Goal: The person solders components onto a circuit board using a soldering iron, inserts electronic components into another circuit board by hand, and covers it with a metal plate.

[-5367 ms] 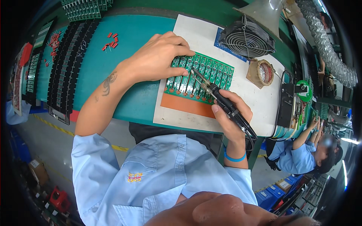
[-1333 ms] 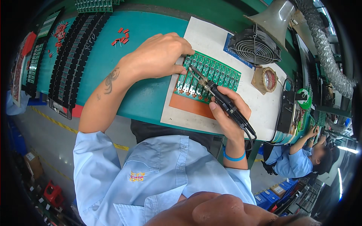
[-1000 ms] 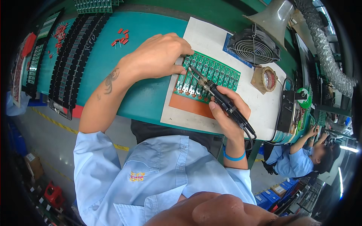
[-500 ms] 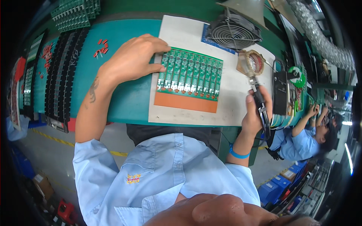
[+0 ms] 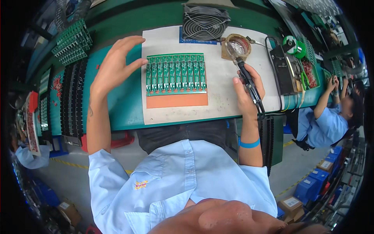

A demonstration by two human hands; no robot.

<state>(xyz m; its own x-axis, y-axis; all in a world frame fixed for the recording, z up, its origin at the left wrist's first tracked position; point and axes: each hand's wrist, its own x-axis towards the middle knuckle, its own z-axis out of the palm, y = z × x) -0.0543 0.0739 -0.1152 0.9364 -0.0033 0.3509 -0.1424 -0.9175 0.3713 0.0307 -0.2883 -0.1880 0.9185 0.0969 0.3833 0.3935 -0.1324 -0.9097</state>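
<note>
A panel of narrow green circuit boards [image 5: 176, 74] lies on a white sheet [image 5: 226, 99], over an orange-brown plate [image 5: 177, 102] whose near part shows. My left hand [image 5: 115, 68] is at the panel's far left corner, thumb and fingers spread, holding nothing. The thumb tip is close to the panel's edge; whether it touches I cannot tell. In my right hand [image 5: 245, 102] is a soldering iron [image 5: 249, 82] with a black handle, gripped like a pen. Its tip end lies over a round pot [image 5: 238, 36] with silvery material inside.
A black fan [image 5: 204, 26] stands behind the panel. To the right are a black box [image 5: 283, 72], a green solder spool [image 5: 299, 50] and a tray of red parts [image 5: 310, 74]. Black slotted strips [image 5: 73, 99] and red components [image 5: 57, 86] lie left. A co-worker [image 5: 327, 117] sits at right.
My left hand has come off the panel's far left corner and its fingers have spread. The right hand still holds the soldering iron at the pot. The whole view has shifted and turned.
</note>
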